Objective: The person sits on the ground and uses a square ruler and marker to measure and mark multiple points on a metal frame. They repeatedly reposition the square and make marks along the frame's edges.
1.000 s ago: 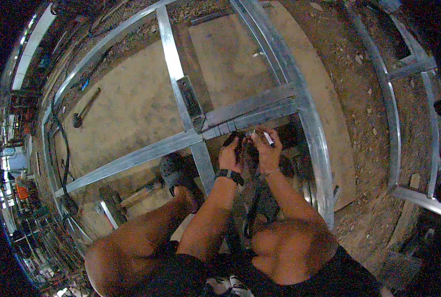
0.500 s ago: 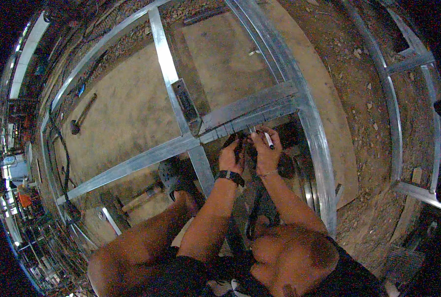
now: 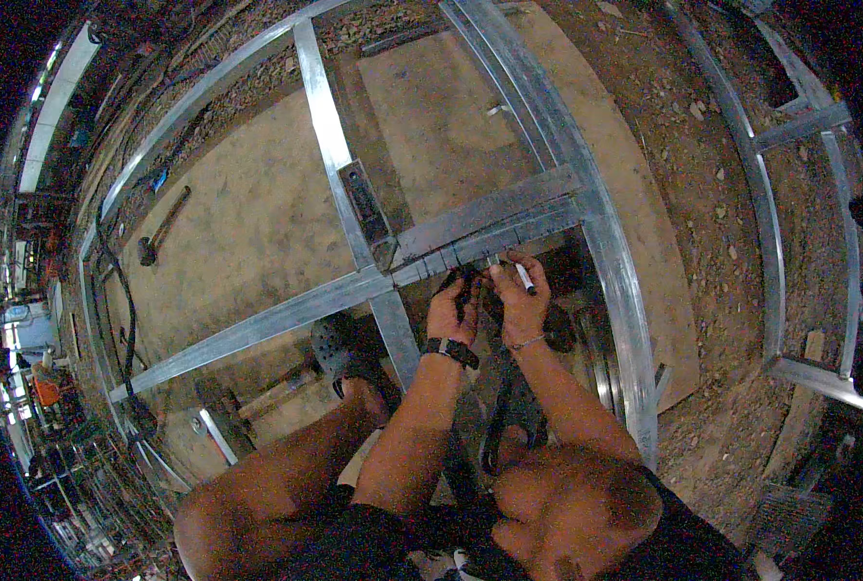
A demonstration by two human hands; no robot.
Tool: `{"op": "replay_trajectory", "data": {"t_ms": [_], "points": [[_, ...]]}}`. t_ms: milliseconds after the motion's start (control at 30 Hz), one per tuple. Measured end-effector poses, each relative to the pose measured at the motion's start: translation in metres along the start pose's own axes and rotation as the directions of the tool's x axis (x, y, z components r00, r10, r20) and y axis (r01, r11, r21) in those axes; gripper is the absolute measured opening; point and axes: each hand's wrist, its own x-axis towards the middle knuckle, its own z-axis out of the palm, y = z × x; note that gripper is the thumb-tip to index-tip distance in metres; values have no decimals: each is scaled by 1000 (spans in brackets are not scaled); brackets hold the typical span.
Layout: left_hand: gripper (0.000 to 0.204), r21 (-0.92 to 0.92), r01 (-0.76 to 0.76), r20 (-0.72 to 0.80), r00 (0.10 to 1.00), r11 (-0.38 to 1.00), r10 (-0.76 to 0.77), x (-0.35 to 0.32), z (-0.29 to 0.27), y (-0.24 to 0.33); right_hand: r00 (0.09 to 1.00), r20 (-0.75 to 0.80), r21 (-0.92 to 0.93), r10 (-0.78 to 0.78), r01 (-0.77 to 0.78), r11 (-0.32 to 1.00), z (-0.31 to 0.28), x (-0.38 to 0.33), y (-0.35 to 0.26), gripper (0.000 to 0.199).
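Observation:
Close together at the near edge of a metal crossbar [image 3: 538,223] are both my hands. My right hand [image 3: 525,308] is closed around a white marker [image 3: 523,278], its dark end pointing back toward me. Next to it, my left hand [image 3: 453,315] has its fingers curled in around something dark that I cannot make out. A small silvery piece [image 3: 493,259] shows between the hands at the bar. Several dark lines are drawn across the crossbar, just beyond my fingers.
The crossbar belongs to a large welded metal frame [image 3: 617,281] around me. A dark rectangular metal piece [image 3: 366,208] lies along an upright bar. On the board at left rests a hammer [image 3: 165,228], near a black cable [image 3: 129,300]. Another metal frame [image 3: 770,232] lies on dirt at right.
My hands stay at nearly the same spot on the crossbar, with only a slight shift of the fingers. The marker remains in my right hand.

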Motion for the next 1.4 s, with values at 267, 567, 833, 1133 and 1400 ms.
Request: {"op": "replay_trajectory", "data": {"t_ms": [267,567,833,1133,1400], "points": [[26,58,278,-55,960,959,-275,-6,20,47,996,-23,-151,-88,84,985,-12,4,1,36],[22,-456,175,69,984,873,-161,4,19,4,986,-11,-261,-169,160,952,-18,9,9,35],[17,-499,440,21,868,747,-496,5,9,25,993,-71,-177,-91,77,981,-26,-8,-3,33],[11,-646,397,26,865,652,-501,1,25,35,995,-95,-13,-41,40,999,-42,-18,-29,34],[13,-590,485,98,836,645,-539,3,18,33,994,-104,-6,-37,36,999,-41,-19,-29,35]]}}
